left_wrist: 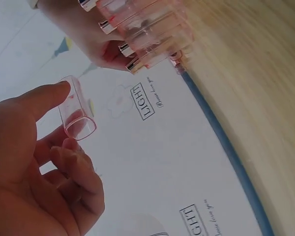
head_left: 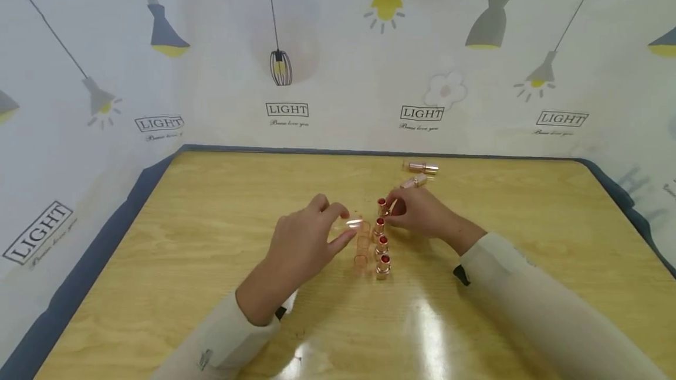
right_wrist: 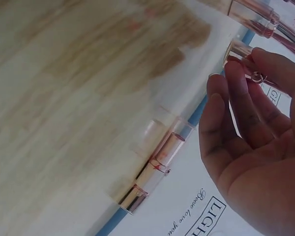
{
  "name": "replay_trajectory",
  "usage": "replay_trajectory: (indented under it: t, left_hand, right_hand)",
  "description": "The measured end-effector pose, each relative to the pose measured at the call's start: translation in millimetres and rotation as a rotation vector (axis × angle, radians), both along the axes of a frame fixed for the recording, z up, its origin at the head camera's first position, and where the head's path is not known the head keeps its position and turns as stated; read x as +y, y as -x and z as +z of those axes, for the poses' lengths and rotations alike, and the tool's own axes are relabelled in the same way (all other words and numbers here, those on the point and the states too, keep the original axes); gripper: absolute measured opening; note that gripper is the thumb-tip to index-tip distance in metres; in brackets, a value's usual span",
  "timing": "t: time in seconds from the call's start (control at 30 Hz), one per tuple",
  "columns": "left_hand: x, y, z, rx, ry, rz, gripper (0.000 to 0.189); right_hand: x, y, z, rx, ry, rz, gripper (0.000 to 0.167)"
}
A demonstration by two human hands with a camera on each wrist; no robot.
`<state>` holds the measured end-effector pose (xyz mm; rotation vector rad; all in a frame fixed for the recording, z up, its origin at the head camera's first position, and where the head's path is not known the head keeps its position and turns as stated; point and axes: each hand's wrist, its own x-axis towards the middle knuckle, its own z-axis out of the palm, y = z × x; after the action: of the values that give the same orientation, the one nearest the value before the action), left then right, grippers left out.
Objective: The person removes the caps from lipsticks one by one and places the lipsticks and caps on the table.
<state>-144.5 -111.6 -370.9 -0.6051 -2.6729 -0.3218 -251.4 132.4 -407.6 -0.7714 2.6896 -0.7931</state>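
Four upright rose-gold tubes (head_left: 383,267) stand in a row on the table (head_left: 227,204), and this row serves as the landmark. Each is uncapped, and dark red shows inside its mouth; how deep that filling goes cannot be seen.

Just left of the row stand several clear pinkish caps (head_left: 361,261), lined up alongside it. Their round rims face upward and their see-through walls show no filling; they overlap too much to count surely.

The left hand (head_left: 301,240), left of the row, holds one more clear cap (left_wrist: 78,109) between its thumb and fingertips, lifted off the table. This cap is hollow and contains nothing, its open end showing in the left wrist view. The gap between thumb and fingers is about as narrow as the cap.

The right hand (head_left: 422,213), right of the row, pinches the farthest tube (head_left: 382,206) with thumb and fingers close together, the tube standing among the others.

Beyond the row, slightly to its right, two more rose-gold tubes (head_left: 422,168) lie on their sides, near each other.
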Motion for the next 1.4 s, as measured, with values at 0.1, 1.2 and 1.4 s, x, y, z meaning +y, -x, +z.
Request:
replay_trajectory:
  t: [0.1,1.2,1.4]
  left_hand:
    - [-2.5,1.9,-4.9,-0.018,-0.005,0.024,0.029]
    - [10.2,79.2,-36.0,-0.554,-0.054,0.027,0.024]
    - [15.9,81.5,-38.8,-0.584,-0.059,0.012,0.022]
  right_hand:
    - [0.2,3.1,-6.0,-0.016,-0.008,0.027,0.019]
    - [2.7,6.5,-7.2,-0.054,-0.019,0.092,0.022]
    - [2.0,4.3,-5.5,-0.038,-0.064,0.094,0.021]
